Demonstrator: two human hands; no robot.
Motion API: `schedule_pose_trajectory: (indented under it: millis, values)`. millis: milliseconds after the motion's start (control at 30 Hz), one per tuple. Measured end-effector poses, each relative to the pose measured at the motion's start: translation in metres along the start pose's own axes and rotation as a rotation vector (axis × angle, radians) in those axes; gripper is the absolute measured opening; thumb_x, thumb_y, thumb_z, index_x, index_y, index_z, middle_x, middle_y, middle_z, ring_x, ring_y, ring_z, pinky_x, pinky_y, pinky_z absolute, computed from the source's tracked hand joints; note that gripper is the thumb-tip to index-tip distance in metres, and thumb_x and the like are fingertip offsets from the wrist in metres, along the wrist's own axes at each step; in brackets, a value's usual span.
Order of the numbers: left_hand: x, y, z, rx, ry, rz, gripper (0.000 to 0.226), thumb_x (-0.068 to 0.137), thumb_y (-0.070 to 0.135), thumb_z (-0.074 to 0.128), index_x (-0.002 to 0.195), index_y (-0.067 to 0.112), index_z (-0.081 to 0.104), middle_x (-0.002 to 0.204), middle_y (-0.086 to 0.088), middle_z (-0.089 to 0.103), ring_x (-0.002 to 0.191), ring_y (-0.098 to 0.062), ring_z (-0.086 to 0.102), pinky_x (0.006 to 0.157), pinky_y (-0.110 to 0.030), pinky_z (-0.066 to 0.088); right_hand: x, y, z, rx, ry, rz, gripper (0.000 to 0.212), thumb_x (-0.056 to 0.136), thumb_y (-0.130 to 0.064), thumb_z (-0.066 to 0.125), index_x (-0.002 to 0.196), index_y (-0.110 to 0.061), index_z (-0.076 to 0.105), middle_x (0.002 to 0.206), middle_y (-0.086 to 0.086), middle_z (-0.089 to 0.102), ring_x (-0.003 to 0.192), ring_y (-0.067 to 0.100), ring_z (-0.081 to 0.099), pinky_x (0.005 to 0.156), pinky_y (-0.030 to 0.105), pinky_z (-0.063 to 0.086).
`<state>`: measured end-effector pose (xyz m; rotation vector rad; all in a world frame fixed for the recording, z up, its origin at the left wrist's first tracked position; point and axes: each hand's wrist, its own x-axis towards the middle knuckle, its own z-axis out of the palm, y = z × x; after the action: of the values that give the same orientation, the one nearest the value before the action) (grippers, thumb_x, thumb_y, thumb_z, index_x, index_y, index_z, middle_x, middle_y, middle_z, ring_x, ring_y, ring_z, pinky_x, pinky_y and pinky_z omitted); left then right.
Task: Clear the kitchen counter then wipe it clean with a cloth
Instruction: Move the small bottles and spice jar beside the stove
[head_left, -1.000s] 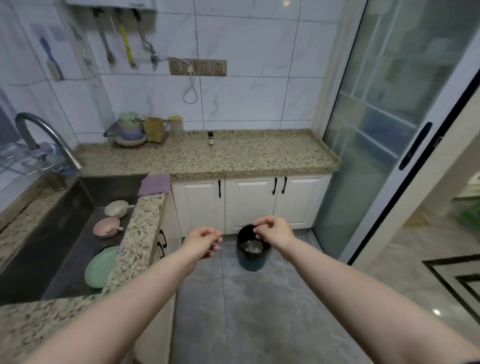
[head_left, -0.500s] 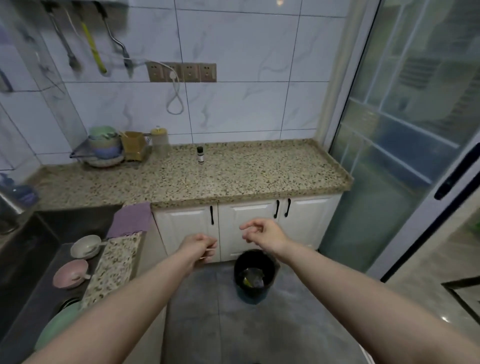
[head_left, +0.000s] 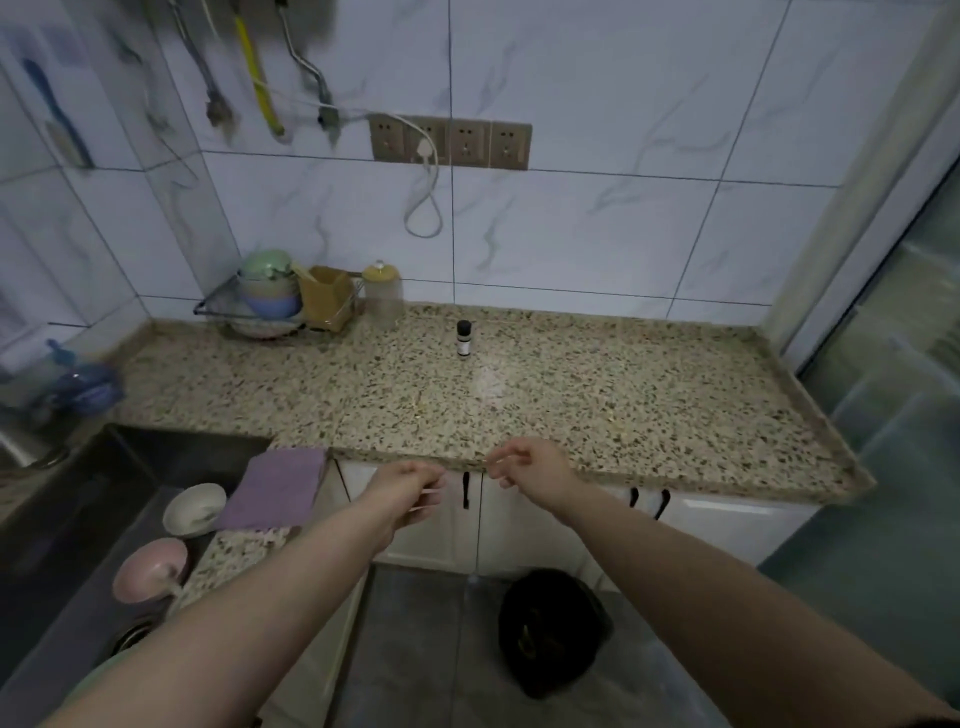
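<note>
**Hands lifted to the counter edge, bin now low in view**

Both hands have risen from above the bin (head_left: 553, 631) to the front edge of the counter (head_left: 597, 400), and the view has tilted up, so the bin now sits low on the floor, between the two forearms.

Speckled stone counter runs across the middle, under a white tiled wall. White cabinets (head_left: 727, 525) with dark handles stand below it. At left, a dark sink (head_left: 78, 514) holds a white bowl (head_left: 193, 509) and a pink bowl (head_left: 149, 569). A purple cloth (head_left: 275, 486) lies folded over the corner between sink and counter, just left of the left hand. At the back left, a wire rack (head_left: 223, 306) keeps stacked bowls and a yellow holder, with a clear jar (head_left: 383, 293) touching its right side. A small dark bottle (head_left: 464, 338) stands alone near the wall; its label is too small to read. A row of sockets (head_left: 491, 145) with one white plug hangs above.

The left hand (head_left: 408, 491) is curled and pinches a thin pale stick. The right hand (head_left: 530, 465) has its fingers curled loosely; a thin pale thing shows at its fingertips, but I cannot tell if it holds it.
</note>
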<state>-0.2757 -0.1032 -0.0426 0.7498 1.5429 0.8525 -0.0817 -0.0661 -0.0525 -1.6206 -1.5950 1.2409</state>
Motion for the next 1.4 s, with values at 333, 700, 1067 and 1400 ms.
schedule_pose_trajectory:
  millis: [333, 700, 1067, 1400]
  values:
    - [0.120, 0.074, -0.043, -0.034, -0.047, 0.009, 0.027, 0.100, 0.009, 0.053, 0.073, 0.008, 0.056, 0.057, -0.005, 0.050, 0.035, -0.009, 0.044, 0.032, -0.015, 0.032, 0.135, -0.035, -0.010, -0.074, 0.055, 0.064, 0.013, 0.089, -0.014, 0.069, 0.102, -0.011, 0.073, 0.078, 0.005, 0.074, 0.072, 0.010, 0.072, 0.073, 0.028, 0.060]
    - [0.238, 0.115, -0.060, -0.084, -0.050, -0.035, 0.021, 0.100, 0.021, 0.057, 0.100, 0.007, 0.072, 0.084, -0.005, 0.071, 0.070, -0.017, 0.064, 0.063, -0.027, 0.049, 0.253, -0.037, 0.007, -0.128, 0.082, 0.183, 0.047, 0.081, -0.014, 0.078, 0.126, -0.018, 0.064, 0.118, 0.003, 0.061, 0.104, 0.022, 0.063, 0.083, 0.034, 0.057]
    - [0.344, 0.146, -0.068, -0.036, -0.076, -0.187, 0.020, 0.098, 0.024, 0.060, 0.112, 0.016, 0.071, 0.103, 0.000, 0.076, 0.089, -0.016, 0.069, 0.075, -0.026, 0.053, 0.432, -0.029, 0.026, -0.133, 0.059, 0.298, 0.099, 0.075, -0.025, 0.085, 0.154, -0.025, 0.025, 0.150, 0.008, 0.043, 0.117, 0.026, 0.056, 0.086, 0.037, 0.056]
    - [0.406, 0.136, -0.086, -0.113, 0.020, -0.313, 0.016, 0.097, 0.022, 0.060, 0.106, 0.017, 0.073, 0.111, -0.006, 0.075, 0.083, -0.018, 0.068, 0.073, -0.029, 0.049, 0.521, 0.001, 0.051, -0.023, 0.118, 0.357, 0.065, 0.082, -0.026, 0.076, 0.141, -0.019, 0.049, 0.129, 0.009, 0.061, 0.110, 0.027, 0.061, 0.089, 0.031, 0.053]
